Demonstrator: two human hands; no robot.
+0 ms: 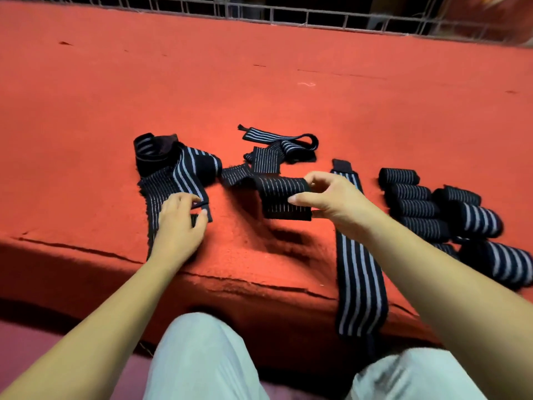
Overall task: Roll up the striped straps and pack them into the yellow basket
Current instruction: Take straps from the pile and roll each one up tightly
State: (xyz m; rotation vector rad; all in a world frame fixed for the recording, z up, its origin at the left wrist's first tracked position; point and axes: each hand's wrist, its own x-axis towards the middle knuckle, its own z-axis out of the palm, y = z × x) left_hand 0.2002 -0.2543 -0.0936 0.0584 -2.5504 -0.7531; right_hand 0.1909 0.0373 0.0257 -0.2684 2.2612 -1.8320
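Black straps with white stripes lie on a red felt-covered table [259, 82]. My right hand [331, 197] pinches the folded end of one strap [282, 194], lifted a little off the surface. My left hand [180, 223] pinches the near end of another strap [173, 180], which runs back to a loose bundle at the left. A third strap [357, 272] lies flat and hangs over the front edge under my right forearm. A further loose strap [277, 145] lies behind. Several rolled straps [432, 203] are grouped at the right. No yellow basket is in view.
A wire grid fence [317, 15] runs along the table's far edge. The table's front edge [230, 281] crosses just before my knees in light trousers [202, 356]. Bare red felt stretches across the far half.
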